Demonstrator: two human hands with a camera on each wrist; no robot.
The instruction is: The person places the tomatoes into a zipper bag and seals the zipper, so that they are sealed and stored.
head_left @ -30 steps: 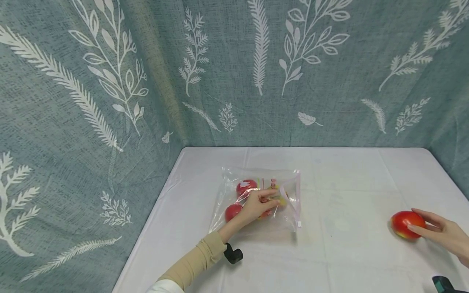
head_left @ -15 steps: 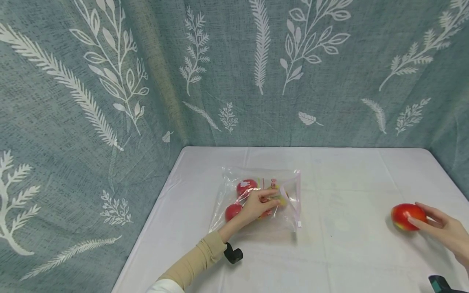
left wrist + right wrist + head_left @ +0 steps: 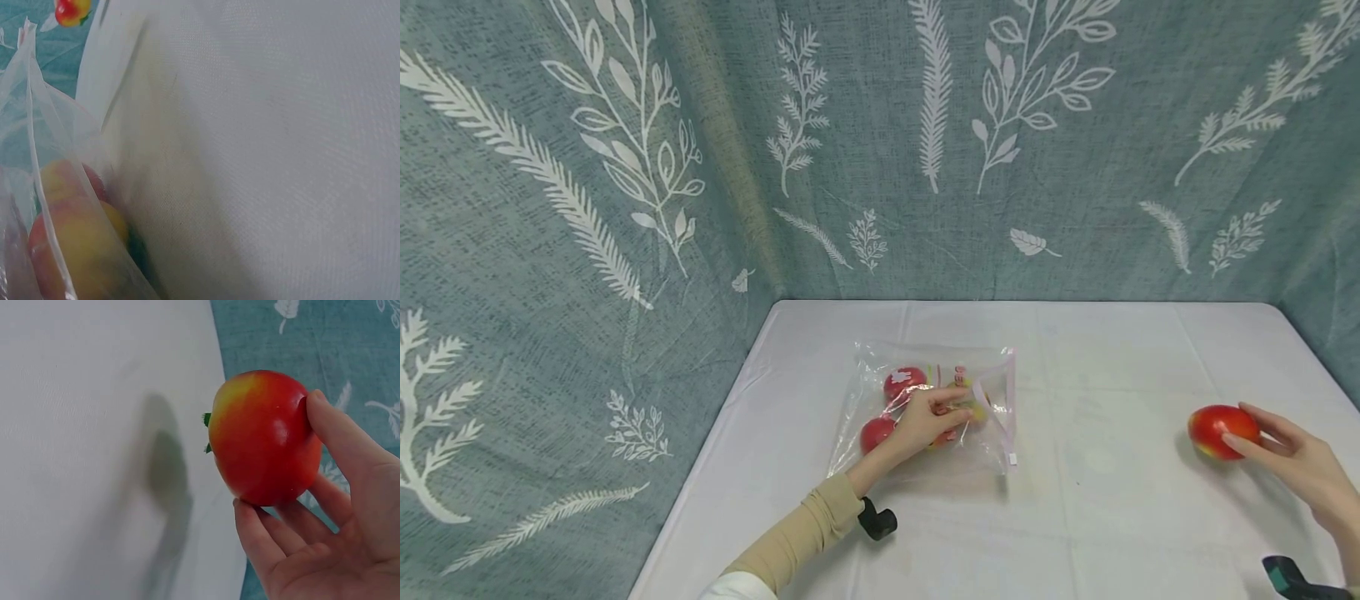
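My right hand (image 3: pixel 1296 454) grips a red-and-yellow fruit (image 3: pixel 1223 432) between thumb and fingers at the right of the table. In the right wrist view this fruit (image 3: pixel 265 437) shows small green leafy tips at one end, and its shadow falls on the cloth apart from it. My left hand (image 3: pixel 925 421) pinches the upper layer of a clear zip bag (image 3: pixel 857 383) near its pinkish mouth. Inside lie several similar fruits, among them a red one (image 3: pixel 904 383); my hand partly hides the others. The left wrist view shows yellow-red fruit (image 3: pixel 87 250) behind the raised film.
A white cloth covers the table (image 3: pixel 1120 517). Behind and to the left hangs a teal curtain (image 3: pixel 880 233) with white leaf prints. Black wrist-camera parts show below the left wrist (image 3: pixel 877 518) and the right wrist (image 3: pixel 1288 575).
My right hand has carried the fruit slightly up in the view and then left. My left hand and the bag have stayed in place.
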